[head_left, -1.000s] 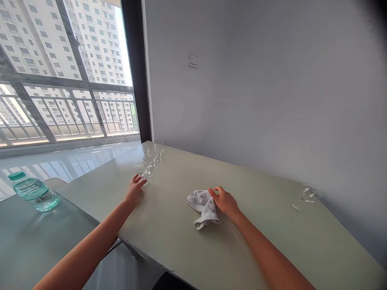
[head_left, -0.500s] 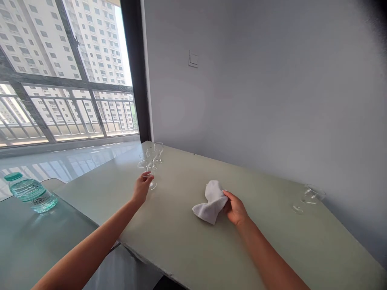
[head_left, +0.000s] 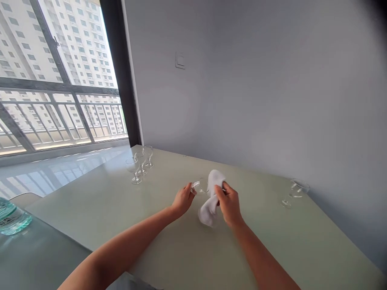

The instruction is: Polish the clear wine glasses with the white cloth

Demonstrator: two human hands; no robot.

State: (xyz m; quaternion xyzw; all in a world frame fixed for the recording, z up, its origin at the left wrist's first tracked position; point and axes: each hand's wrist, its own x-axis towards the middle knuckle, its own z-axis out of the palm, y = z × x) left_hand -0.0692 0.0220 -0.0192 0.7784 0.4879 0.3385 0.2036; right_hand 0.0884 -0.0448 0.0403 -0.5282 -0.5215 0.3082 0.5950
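Note:
My left hand grips a clear stemmed glass by its stem, tipped sideways above the pale green table. My right hand clutches a white cloth and presses its upper end against the bowl of that glass. The cloth's lower end hangs down close to the tabletop. Three more stemmed glasses stand upright in a cluster at the table's far left corner. Another glass stands alone near the wall on the right.
A grey wall runs behind the table, with a switch plate on it. A large window with a railing fills the left. A water bottle with a teal cap lies on a glass-topped table at the lower left.
My left hand lifted one glass from the cluster and carried it right to the middle. My right hand raised the cloth to meet it. The view shifted a little to the right.

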